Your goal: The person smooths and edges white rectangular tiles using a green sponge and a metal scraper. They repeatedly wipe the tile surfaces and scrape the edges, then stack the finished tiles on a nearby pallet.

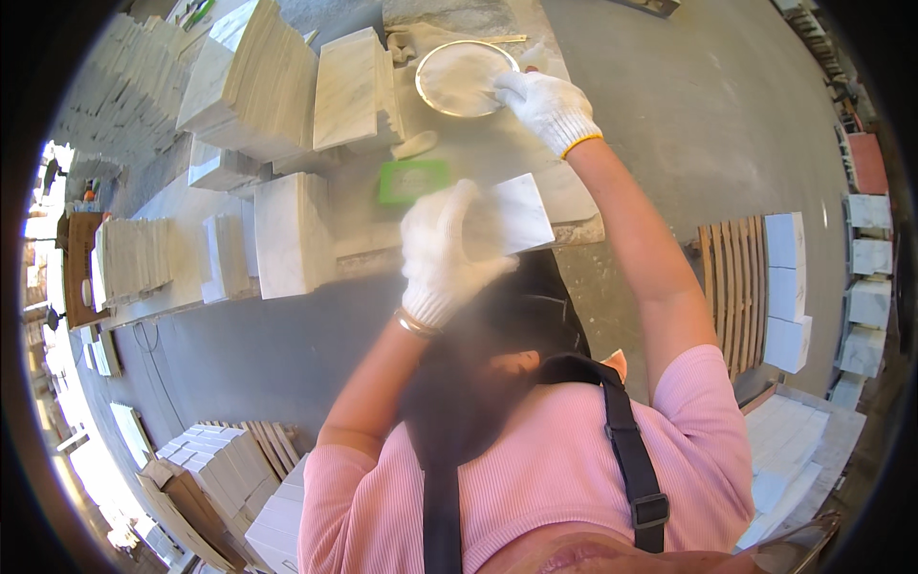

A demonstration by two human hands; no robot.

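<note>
My left hand (443, 251), in a white knit glove, is closed on a pale marble tile (524, 212) with its fingers curled over it; the part under the hand is hidden. Farther out, my right hand (553, 107), in a matching glove with a yellow cuff edge, has its fingers bunched at the right rim of a round, gold-rimmed dish (461, 80) that looks full of pale material. Whatever those fingertips hold is hidden. A bright green rectangular block (413, 180) lies on the worktable beyond my left hand. Near it rests a small pale curved piece (415, 145).
Tall stacks of marble tiles (251, 91) crowd the table's left side, with another upright stack (349, 91) left of the dish. A thin stick (502, 39) lies behind it. Boxes and a wooden pallet (732, 287) stand on the floor to the right; more boxes (215, 469) are lower left.
</note>
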